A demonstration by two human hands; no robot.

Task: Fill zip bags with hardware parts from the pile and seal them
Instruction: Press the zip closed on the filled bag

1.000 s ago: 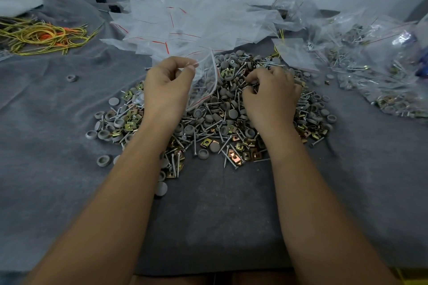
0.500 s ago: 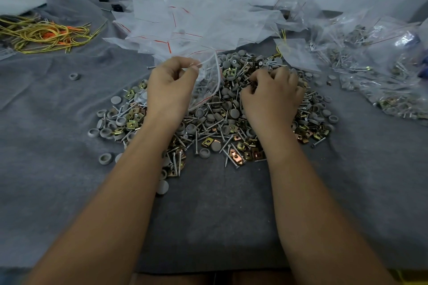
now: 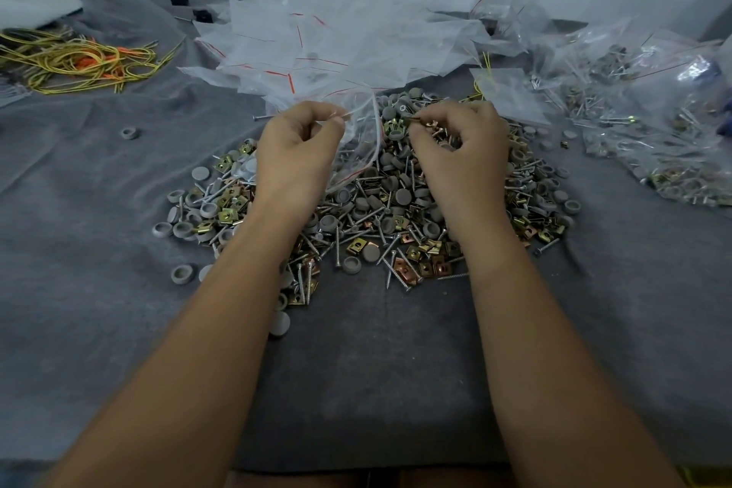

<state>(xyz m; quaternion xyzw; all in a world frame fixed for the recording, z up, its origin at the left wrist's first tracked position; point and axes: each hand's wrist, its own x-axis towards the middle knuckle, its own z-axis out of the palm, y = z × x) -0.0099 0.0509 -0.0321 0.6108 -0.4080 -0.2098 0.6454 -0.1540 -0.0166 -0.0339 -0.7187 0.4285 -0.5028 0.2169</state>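
A pile of hardware parts [image 3: 380, 210] lies on the grey cloth: screws, grey round caps and brass-coloured clips. My left hand [image 3: 299, 154] pinches the rim of a clear zip bag [image 3: 358, 147] with a red seal line, holding its mouth open over the pile. My right hand [image 3: 459, 154] is just right of the bag's mouth, fingers curled round several small parts, with a brass-coloured clip pinched at its fingertips. A few parts show inside the bag.
A heap of empty zip bags [image 3: 336, 40] lies behind the pile. Filled bags [image 3: 649, 123] are stacked at the right. A tangle of yellow and orange wire [image 3: 75, 59] sits at the far left. Stray grey caps [image 3: 130, 133] dot the cloth [image 3: 99, 329].
My right hand has lifted off the pile with parts in its fingers and moved left toward the bag's mouth. My left hand has kept holding the bag.
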